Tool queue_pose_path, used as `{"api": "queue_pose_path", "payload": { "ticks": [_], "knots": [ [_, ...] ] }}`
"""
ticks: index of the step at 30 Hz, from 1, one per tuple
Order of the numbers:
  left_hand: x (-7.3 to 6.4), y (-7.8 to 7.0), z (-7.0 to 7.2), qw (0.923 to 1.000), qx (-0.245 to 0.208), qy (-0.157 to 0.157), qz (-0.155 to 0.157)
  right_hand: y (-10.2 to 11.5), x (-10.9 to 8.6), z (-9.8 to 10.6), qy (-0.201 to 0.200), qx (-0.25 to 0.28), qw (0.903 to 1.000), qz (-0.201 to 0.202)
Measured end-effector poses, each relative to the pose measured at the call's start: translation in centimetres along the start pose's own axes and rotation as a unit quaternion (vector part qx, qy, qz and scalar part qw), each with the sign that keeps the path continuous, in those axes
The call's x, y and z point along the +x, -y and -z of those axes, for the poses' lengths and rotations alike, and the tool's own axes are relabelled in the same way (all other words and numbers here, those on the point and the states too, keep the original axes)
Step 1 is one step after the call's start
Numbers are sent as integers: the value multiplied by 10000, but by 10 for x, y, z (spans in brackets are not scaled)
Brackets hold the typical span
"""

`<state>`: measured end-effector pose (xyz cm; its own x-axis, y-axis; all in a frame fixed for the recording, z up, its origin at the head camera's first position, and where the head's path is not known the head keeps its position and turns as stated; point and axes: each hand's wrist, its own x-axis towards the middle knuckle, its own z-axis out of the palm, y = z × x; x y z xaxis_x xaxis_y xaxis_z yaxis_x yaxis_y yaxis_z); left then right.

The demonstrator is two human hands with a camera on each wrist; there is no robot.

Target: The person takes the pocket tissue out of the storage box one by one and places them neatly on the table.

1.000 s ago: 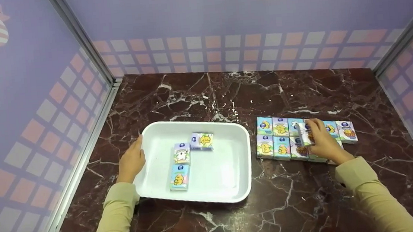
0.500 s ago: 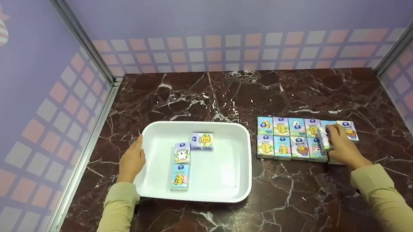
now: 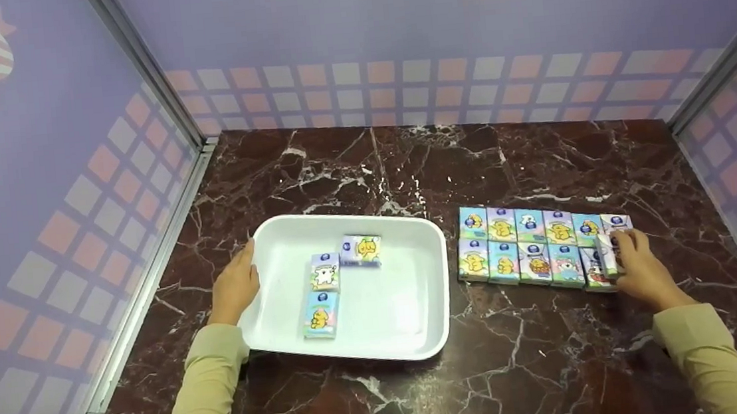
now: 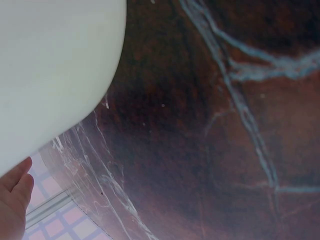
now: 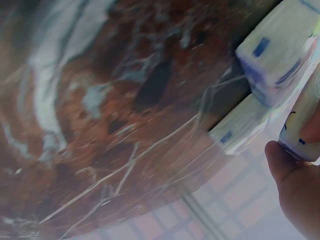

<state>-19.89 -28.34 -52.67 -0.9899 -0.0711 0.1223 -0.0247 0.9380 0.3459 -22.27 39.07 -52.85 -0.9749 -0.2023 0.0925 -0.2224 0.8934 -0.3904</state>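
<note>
My right hand pinches a small white tissue pack between thumb and fingers. It holds it over the right end of two rows of tissue packs laid side by side. In the right wrist view, the thumb is at the lower end of the held pack, beside other packs. My left hand rests against the left side of a white plastic tray, its fingers straight along the outer wall. Inside the tray lie a white pack, a blue pack and a lilac one.
Both the tray and the rows stand on a dark red marble-patterned tabletop, the rows right of the tray. Lilac walls with pink and white squares enclose the back and sides. A metal rail runs along the left edge.
My right hand has moved right along the rows with the tissue pack in its grip, uncovering packs further left. The left hand and the tray have stayed in place.
</note>
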Motion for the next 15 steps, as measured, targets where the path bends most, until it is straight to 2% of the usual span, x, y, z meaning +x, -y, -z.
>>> {"api": "queue_pose_path", "payload": {
  "ticks": [7, 15],
  "knots": [
    [0, 0, 0, 10000, 1, -51, -2, -9, -8, 5, 88, -53, 9999, -131],
    [0, 1, 0, 10000, -3, 19, -6, -18, -14, 6, 252, -138, 9995, -88]
  ]
}}
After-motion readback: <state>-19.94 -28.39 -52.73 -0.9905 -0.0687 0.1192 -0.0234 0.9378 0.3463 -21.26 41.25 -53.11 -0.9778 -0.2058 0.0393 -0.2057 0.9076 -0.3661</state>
